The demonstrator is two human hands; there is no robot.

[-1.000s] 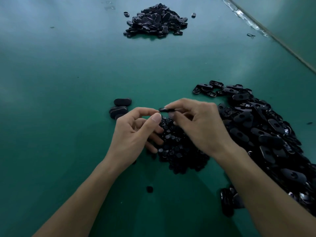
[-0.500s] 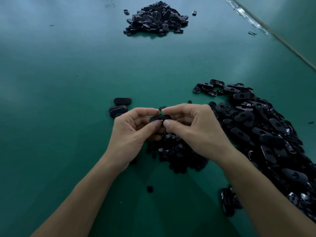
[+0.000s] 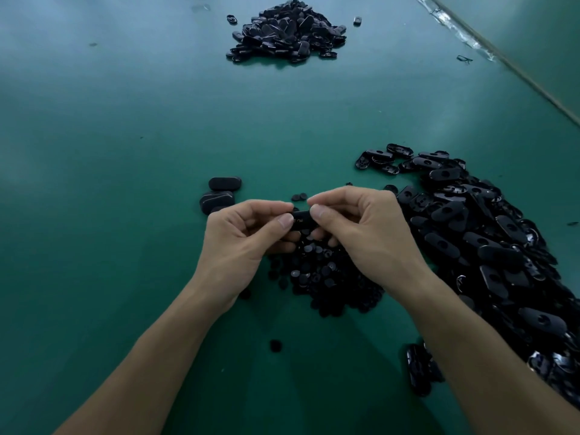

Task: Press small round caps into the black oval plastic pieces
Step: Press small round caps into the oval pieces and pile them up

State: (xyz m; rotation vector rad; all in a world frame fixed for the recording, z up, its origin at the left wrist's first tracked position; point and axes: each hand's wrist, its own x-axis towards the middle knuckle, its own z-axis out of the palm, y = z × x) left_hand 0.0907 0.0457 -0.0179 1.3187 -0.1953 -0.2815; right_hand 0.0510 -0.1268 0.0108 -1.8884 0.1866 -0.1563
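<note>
A green table top [image 3: 125,152] is seen to fill the view. Its right side is covered by a long heap of black oval pieces [image 3: 489,246], spread from the middle of the table down to the near right edge. A second, smaller heap of oval pieces [image 3: 282,32] is set at the far end of the table, well apart from the first. A low pile of small round caps [image 3: 323,277] is laid in the middle, just left of the long heap and partly hidden under the hands.

The left hand [image 3: 241,240] and the right hand [image 3: 367,233] are held together above the far edge of the cap pile, with the fingers of both curled. A single oval piece [image 3: 301,219] is pinched between them: its left end is gripped by the left thumb and forefinger, its right end by the right thumb and forefinger, so that only its middle is left showing. Whether a cap is seated in it cannot be told.

A few oval pieces [image 3: 219,196] are gathered just beyond the left hand, close beside its knuckles. One stray cap [image 3: 275,345] is left alone on the table between the two forearms.
</note>
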